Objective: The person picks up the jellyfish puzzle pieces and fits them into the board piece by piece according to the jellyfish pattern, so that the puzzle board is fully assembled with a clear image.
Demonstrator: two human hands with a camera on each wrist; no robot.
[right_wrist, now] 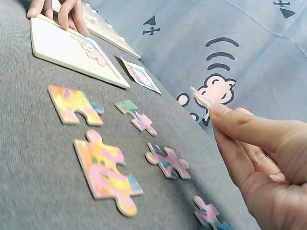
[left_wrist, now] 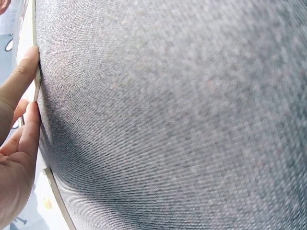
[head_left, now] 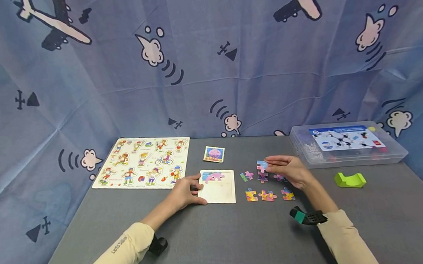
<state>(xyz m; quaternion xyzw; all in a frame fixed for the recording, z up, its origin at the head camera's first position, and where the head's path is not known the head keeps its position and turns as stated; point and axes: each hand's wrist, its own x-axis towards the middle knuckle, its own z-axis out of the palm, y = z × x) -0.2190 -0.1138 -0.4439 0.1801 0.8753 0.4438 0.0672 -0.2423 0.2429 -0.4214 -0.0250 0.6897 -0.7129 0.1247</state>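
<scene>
In the head view my left hand (head_left: 183, 192) holds the left edge of a square wooden puzzle tray (head_left: 217, 193), fingers curved at its rim. A pink-and-blue section (head_left: 213, 176) lies inside the tray's top. My right hand (head_left: 292, 172) pinches a blue-and-pink jigsaw piece (head_left: 261, 165) between thumb and fingers, raised over the table; in the right wrist view that piece (right_wrist: 201, 98) shows edge-on. Below it lie several loose pieces, among them a yellow-and-pink piece (right_wrist: 108, 170), an orange-yellow piece (right_wrist: 72, 104) and a green-and-pink piece (right_wrist: 136, 116).
Behind the tray lies a small picture card (head_left: 214, 154). A large board with sports figures (head_left: 140, 164) is at the left. To the right stand a clear plastic box (head_left: 347, 156) and a green curved block (head_left: 350, 180). A patterned curtain (head_left: 200, 68) hangs behind the table.
</scene>
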